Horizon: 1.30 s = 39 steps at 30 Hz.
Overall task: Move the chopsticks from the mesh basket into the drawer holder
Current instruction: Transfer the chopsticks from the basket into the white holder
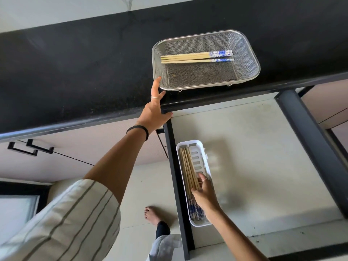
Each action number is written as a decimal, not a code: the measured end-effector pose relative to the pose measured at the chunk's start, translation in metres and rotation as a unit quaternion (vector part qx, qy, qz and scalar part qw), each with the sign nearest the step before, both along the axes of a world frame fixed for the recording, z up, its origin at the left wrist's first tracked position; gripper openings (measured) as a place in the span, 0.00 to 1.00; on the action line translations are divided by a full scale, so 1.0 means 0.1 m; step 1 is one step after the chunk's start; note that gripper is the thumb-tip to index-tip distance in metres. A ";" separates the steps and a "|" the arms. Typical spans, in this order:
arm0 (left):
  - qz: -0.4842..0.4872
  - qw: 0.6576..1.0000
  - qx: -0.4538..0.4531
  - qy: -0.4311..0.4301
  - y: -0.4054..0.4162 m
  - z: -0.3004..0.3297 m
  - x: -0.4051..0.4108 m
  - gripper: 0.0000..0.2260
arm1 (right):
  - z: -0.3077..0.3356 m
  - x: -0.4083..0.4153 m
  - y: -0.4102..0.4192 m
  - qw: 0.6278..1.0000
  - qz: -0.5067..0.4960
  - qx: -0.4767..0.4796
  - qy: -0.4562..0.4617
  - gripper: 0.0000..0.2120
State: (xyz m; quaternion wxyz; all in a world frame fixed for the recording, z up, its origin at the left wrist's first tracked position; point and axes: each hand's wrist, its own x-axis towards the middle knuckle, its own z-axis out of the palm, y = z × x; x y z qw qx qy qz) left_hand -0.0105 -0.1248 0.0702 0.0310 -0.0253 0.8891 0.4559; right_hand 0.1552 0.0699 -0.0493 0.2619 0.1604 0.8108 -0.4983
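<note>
A steel mesh basket (252, 53) stands on the black counter with a few wooden chopsticks (188, 58) lying in it, their blue-and-white patterned ends to the right. My left hand (154, 112) reaches over the counter edge with fingers straight, the index fingertip touching the basket's near-left rim. Below, in the open drawer, a white slotted holder (199, 147) holds a bundle of matching chopsticks (186, 170). My right hand (204, 194) is inside the holder, fingers curled around that bundle near its patterned end.
The black counter (75, 76) runs across the top. The open drawer (263, 157) has a pale floor and dark frame rails on left and right. Cabinet handles (30, 147) are at the left. My bare foot (152, 215) stands on the floor beside the drawer.
</note>
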 end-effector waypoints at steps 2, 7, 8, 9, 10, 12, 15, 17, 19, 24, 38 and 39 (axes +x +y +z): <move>0.000 1.000 0.002 -0.001 0.01 0.01 0.00 0.48 | -0.01 0.01 0.00 1.000 0.009 0.006 0.019 0.27; -0.001 1.000 0.006 -0.005 0.02 0.02 0.00 0.48 | -0.05 0.08 0.02 0.995 0.042 0.056 0.065 0.29; -0.001 1.000 0.004 -0.006 0.02 0.02 0.00 0.48 | -0.06 0.09 0.03 0.994 0.061 0.065 0.067 0.29; -0.001 1.000 0.004 -0.007 0.02 0.03 0.01 0.48 | -0.08 0.10 0.04 0.991 0.090 0.080 0.065 0.28; 0.000 1.000 0.002 -0.008 0.02 0.03 0.01 0.48 | -0.10 0.13 0.05 0.985 0.125 0.100 0.063 0.28; 0.002 1.000 -0.004 -0.007 0.02 0.03 0.02 0.48 | -0.14 0.17 0.07 0.972 0.181 0.139 0.061 0.28; -0.001 1.000 -0.009 -0.004 0.02 0.04 0.02 0.48 | -0.14 0.22 0.06 0.954 0.229 0.189 0.053 0.30; -0.001 1.000 -0.009 -0.003 0.02 0.04 0.01 0.48 | -0.14 0.23 0.04 0.947 0.240 0.212 0.040 0.32; 0.001 1.000 -0.007 -0.003 0.01 0.03 0.01 0.48 | -0.13 0.23 0.00 0.944 0.239 0.226 0.019 0.32; 0.004 1.000 -0.009 -0.002 0.01 0.01 0.01 0.49 | -0.16 0.21 0.01 0.941 0.255 0.224 0.015 0.33; -0.004 1.000 -0.013 0.002 0.02 0.04 0.02 0.48 | -0.19 0.26 0.08 0.922 0.291 0.238 0.092 0.38; -0.004 1.000 -0.012 0.003 0.02 0.04 0.02 0.48 | -0.19 0.24 0.08 0.923 0.283 0.244 0.093 0.38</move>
